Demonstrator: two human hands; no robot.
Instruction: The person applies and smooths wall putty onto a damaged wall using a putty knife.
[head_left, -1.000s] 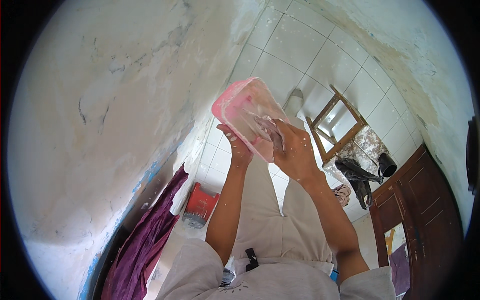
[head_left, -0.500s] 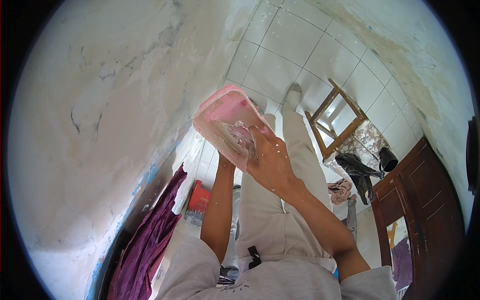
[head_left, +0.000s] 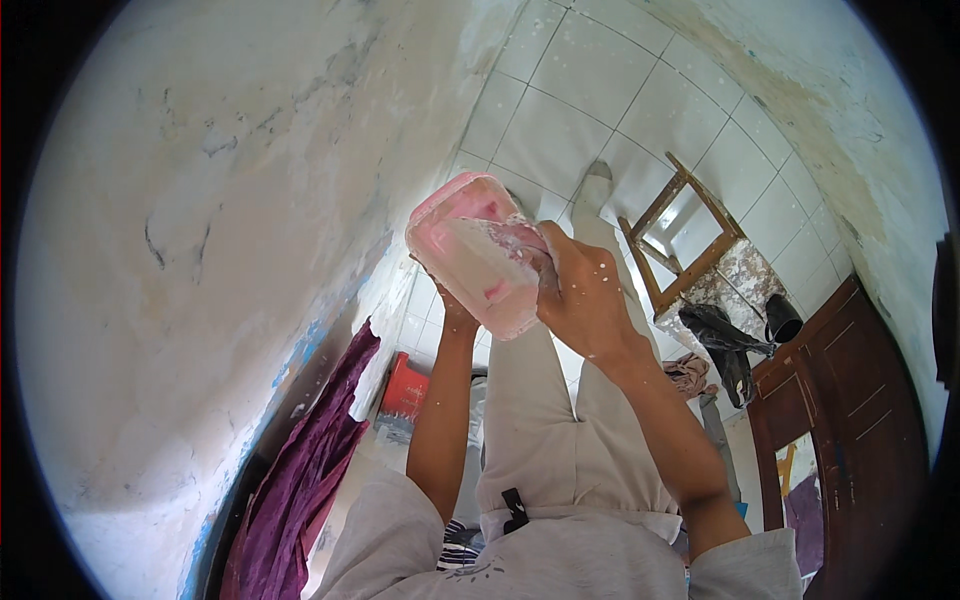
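A pink, translucent rectangular plastic tub (head_left: 450, 262) is tilted in front of me, its rim and inside smeared with white paste. My left hand (head_left: 456, 303) is closed on the tub from beneath and behind; most of its fingers are hidden by it. Inside the tub's right side, my right hand (head_left: 588, 290) grips a putty scraper (head_left: 515, 240). The scraper's flat blade carries white paste, and its handle is covered by my fingers. White specks dot the back of my right hand.
A patchy plastered wall (head_left: 220, 220) rises close on the left, with purple cloth (head_left: 300, 470) below it. A red container (head_left: 405, 388) stands behind my left forearm. To the right are a paint-splashed wooden stool (head_left: 735, 275), a black plastic bag (head_left: 722, 345) and a brown wooden door (head_left: 860, 390).
The tub and both hands have shifted slightly to the right. My right hand has moved the scraper toward the tub's right edge, showing more of the tub's inside.
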